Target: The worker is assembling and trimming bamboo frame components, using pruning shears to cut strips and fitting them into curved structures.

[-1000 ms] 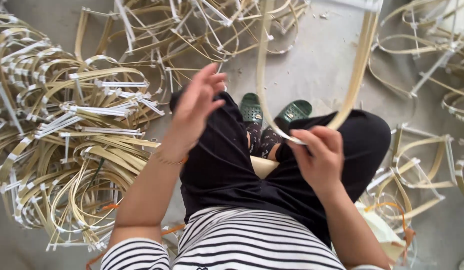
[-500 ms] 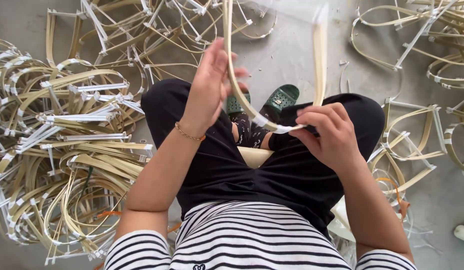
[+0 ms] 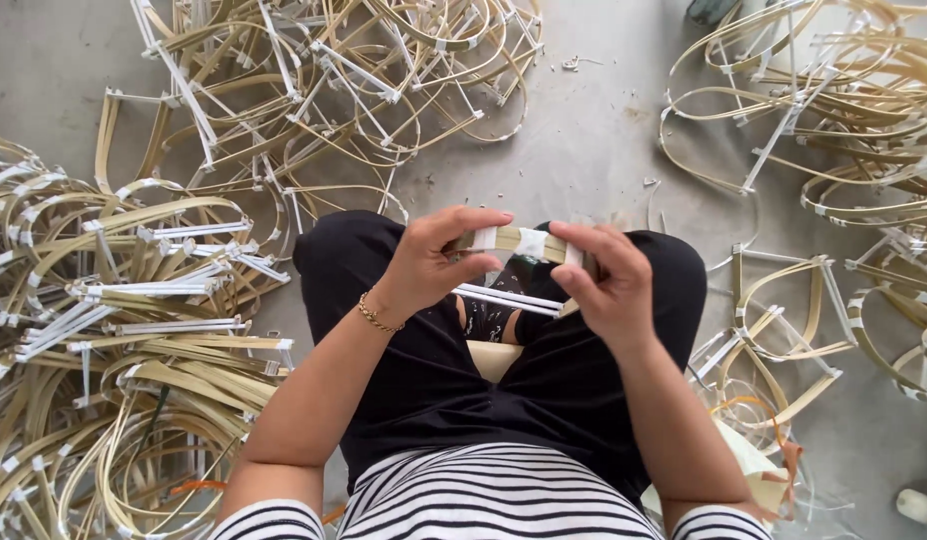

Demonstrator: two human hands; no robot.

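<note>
The left hand [image 3: 424, 262] is pinching one end of a flat, pale-yellow bamboo strip bundle wrapped with white tape [image 3: 514, 241], thumb underneath and fingers curled over the top, while the right hand [image 3: 609, 280] is gripping the other end, its fingers closing around the strip from above. The bundle is being held level between the two hands, above the knees and in front of the person's lap. A thin gold chain bracelet [image 3: 376, 314] is sitting on the left wrist. Just below the hands, a few white narrow strips [image 3: 504, 299] are lying across the gap between the knees. The person is sitting in black trousers [image 3: 434, 370] and a black-and-white striped top [image 3: 494, 495], with a pale wooden seat edge [image 3: 496, 358] showing between the thighs. Around the legs the grey concrete floor [image 3: 584, 140] is carrying heaps of curved bamboo hoops bound with white tape: a dense pile on the left [image 3: 114, 330], a looser tangle at the top [image 3: 334, 80], and more looped frames on the right [image 3: 834, 150]. Near the right knee, several smaller taped loops [image 3: 784, 330] are lying just beside the trousers, and a small white round object [image 3: 914, 505] is resting at the lower right corner
</note>
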